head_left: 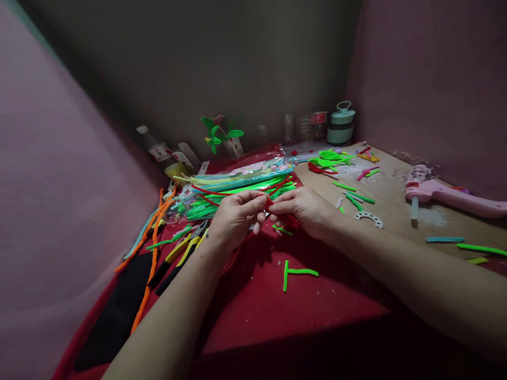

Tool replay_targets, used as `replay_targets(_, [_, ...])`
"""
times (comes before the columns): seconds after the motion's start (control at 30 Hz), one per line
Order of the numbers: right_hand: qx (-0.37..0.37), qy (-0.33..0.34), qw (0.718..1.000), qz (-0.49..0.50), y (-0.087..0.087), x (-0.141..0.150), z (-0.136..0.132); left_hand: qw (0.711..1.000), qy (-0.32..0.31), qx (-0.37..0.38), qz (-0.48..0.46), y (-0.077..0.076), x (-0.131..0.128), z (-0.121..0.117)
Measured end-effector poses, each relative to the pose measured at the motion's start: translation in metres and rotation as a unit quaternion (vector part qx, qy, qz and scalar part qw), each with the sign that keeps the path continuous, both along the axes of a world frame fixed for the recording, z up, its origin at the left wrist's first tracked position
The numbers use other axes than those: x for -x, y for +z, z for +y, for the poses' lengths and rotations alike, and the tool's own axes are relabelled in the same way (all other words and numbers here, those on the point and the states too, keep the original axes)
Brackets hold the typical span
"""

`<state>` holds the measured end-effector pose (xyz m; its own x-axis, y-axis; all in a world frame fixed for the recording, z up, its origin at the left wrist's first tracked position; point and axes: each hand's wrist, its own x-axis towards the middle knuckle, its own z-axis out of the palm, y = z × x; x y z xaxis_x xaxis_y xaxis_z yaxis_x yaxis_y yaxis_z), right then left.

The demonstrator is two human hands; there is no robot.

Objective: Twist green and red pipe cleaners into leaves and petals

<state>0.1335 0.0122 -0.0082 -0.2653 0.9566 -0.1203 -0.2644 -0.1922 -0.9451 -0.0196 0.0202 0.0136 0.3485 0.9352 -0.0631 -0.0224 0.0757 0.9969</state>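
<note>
Over the red cloth, my left hand (235, 216) and my right hand (303, 208) meet with fingertips pinched on red pipe cleaners (269, 202). Red strands rise above the fingers and others hang below, partly hidden by the hands. Just behind lies a bundle of green pipe cleaners (202, 209), with a clear plastic bag (257, 163) of pastel ones beyond it. Beside my left wrist rest yellow-and-black pliers (180, 250). Short green pipe cleaner pieces (302, 272) lie on the cloth below my hands.
At right, a pink glue gun (439, 194) stands on brown board near a white curved piece (369, 218) and scattered cuttings. Bottles, a teal flask (341, 126) and a green pipe cleaner plant (217, 134) line the back. Orange pipe cleaners (152, 264) cross a black strip (114, 314) at left.
</note>
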Motion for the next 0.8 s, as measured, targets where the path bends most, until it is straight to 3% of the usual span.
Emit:
replay_targets(0.23, [0.014, 0.049, 0.999, -0.002, 0.005, 0.000, -0.005, 0.998, 0.046, -0.021, 0.026, -0.001, -0.003, -0.004])
replay_targets(0.33, [-0.009, 0.060, 0.996, -0.061, 0.004, 0.000, -0.007, 0.992, 0.098, -0.040, 0.073, 0.002, -0.008, -0.009])
replay_targets(0.47, [-0.049, 0.023, 0.988, -0.147, 0.003, 0.002, -0.007, 0.981, 0.147, -0.070, 0.105, 0.003, -0.013, -0.011])
replay_targets(0.6, [-0.070, 0.012, 0.980, -0.187, 0.007, 0.006, -0.009, 0.979, 0.152, -0.078, 0.113, 0.002, -0.013, -0.010])
replay_targets(0.8, [-0.005, 0.024, 0.990, -0.136, 0.010, 0.007, -0.010, 0.986, 0.118, -0.046, 0.112, 0.004, -0.008, -0.007])
